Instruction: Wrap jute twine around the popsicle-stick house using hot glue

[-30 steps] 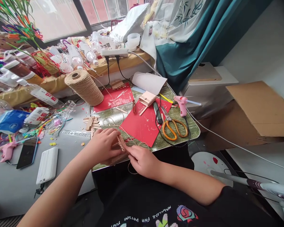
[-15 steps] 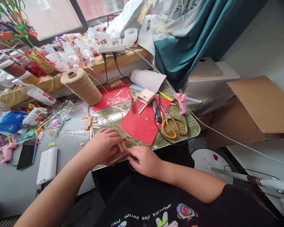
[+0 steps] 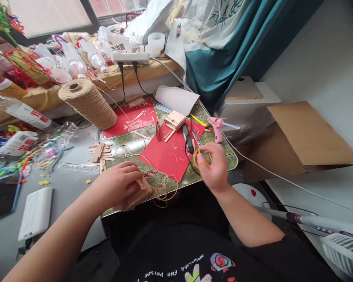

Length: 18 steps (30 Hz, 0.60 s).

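Observation:
My left hand [image 3: 120, 181] is closed on a small wooden craft-stick piece [image 3: 138, 194] at the table's front edge; the palm hides much of it. Thin twine [image 3: 166, 188] lies in loose loops just right of that piece. Farther right, my right hand [image 3: 216, 166] is closed around the orange handles of the scissors [image 3: 197, 139], whose blades point away from me. The fingers cover part of the handles. Left of the blades lies a dark green utility knife [image 3: 188, 139], and a pink hot glue gun [image 3: 217, 128] sits beyond the hand.
A big twine spool [image 3: 88, 103] stands at the back left. Red sheets [image 3: 161, 154] lie on the table, with a small craft-stick box [image 3: 175, 120] on one. Loose craft sticks [image 3: 101, 152] and a white power bank [image 3: 36, 213] are at left. A cable trails off right.
My right hand has left the wooden piece and moved right onto the scissors. Twine loops now show beside the piece. My left hand keeps hold; the view has shifted slightly.

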Available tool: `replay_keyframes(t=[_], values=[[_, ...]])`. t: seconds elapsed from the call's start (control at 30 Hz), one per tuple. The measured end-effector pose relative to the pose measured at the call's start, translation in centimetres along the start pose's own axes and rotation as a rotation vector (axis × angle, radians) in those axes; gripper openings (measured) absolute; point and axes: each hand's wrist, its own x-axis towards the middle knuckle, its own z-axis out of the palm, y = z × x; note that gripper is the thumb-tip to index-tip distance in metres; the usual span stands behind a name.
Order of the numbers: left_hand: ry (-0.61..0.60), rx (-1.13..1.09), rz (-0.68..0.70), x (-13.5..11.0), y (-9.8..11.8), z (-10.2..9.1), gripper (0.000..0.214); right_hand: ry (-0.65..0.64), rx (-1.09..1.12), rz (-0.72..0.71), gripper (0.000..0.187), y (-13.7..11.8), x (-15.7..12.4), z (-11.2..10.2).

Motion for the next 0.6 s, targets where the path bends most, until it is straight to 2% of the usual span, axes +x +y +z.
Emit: replay_keyframes(t=[0.07, 0.13, 0.17, 0.23, 0.33, 0.47, 0.6], values=[[0.008, 0.001, -0.007, -0.2, -0.4, 0.4, 0.018, 0.287, -0.061, 0.092, 0.025, 4.0, 1.6, -1.9], [0.010, 0.005, -0.007, -0.3, -0.8, 0.7, 0.017, 0.392, -0.126, 0.214, 0.038, 7.9, 2.8, -3.4], [0.008, 0.005, -0.006, -0.3, -0.9, 0.8, 0.018, 0.383, -0.149, 0.309, 0.044, 9.6, 3.3, -3.8], [0.006, -0.001, -0.004, -0.2, -1.1, 0.9, 0.020, 0.248, -0.145, 0.499, 0.059, 12.2, 4.2, -4.0], [-0.012, -0.026, -0.004, 0.0, -1.1, 0.8, 0.021, 0.020, -0.164, 0.596, 0.072, 14.0, 5.7, -3.0], [-0.027, -0.050, -0.023, 0.1, -1.3, 0.8, 0.024, -0.136, -0.233, 0.542, 0.052, 14.0, 7.8, -1.8], [-0.035, -0.071, -0.046, 0.0, -1.6, 1.0, 0.026, -0.143, -0.186, 0.541, 0.037, 13.5, 8.7, -2.1]])
